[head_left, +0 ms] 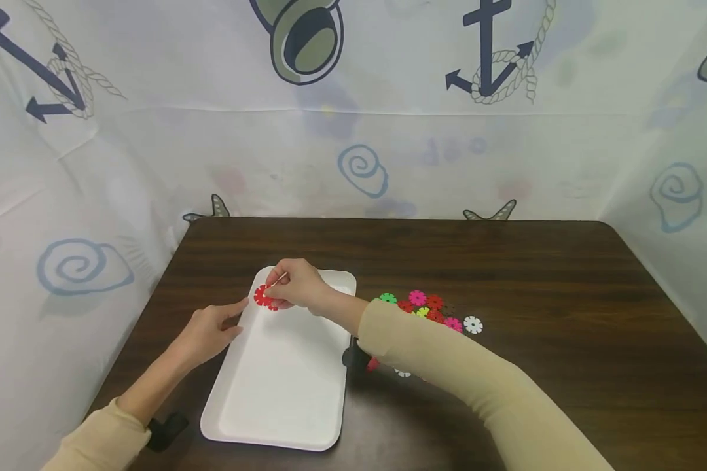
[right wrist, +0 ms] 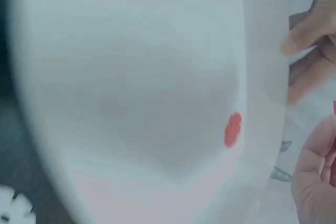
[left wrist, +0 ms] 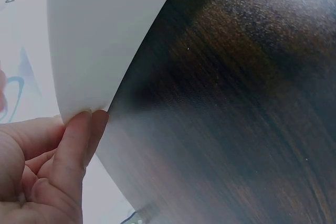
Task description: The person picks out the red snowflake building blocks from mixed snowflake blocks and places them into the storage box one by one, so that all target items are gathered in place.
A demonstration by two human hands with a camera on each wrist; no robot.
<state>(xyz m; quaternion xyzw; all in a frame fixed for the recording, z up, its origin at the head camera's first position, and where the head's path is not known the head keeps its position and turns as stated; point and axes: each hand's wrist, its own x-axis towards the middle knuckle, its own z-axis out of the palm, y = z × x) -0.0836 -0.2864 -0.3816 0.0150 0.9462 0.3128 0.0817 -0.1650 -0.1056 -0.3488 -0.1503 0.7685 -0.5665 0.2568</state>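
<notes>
A white rectangular tray (head_left: 283, 386) lies on the dark wooden table. My left hand (head_left: 209, 332) is at its left rim, index fingertip and thumb touching the edge with a gap between them. In the left wrist view the fingertips of that hand (left wrist: 58, 166) meet the tray wall (left wrist: 100, 40). Over the tray's far left corner, my right hand (head_left: 297, 286) pinches a red notched disc (head_left: 260, 297) between thumb and fingers. Small red pieces (right wrist: 232, 129) lie inside the tray near its wall in the right wrist view.
Right of the tray, partly behind the right forearm, lies a loose pile of notched discs in pink (head_left: 417, 297), green (head_left: 387, 298), yellow and red. A white disc (head_left: 473, 324) sits at the pile's right edge. A patterned curtain (head_left: 241, 150) surrounds the table.
</notes>
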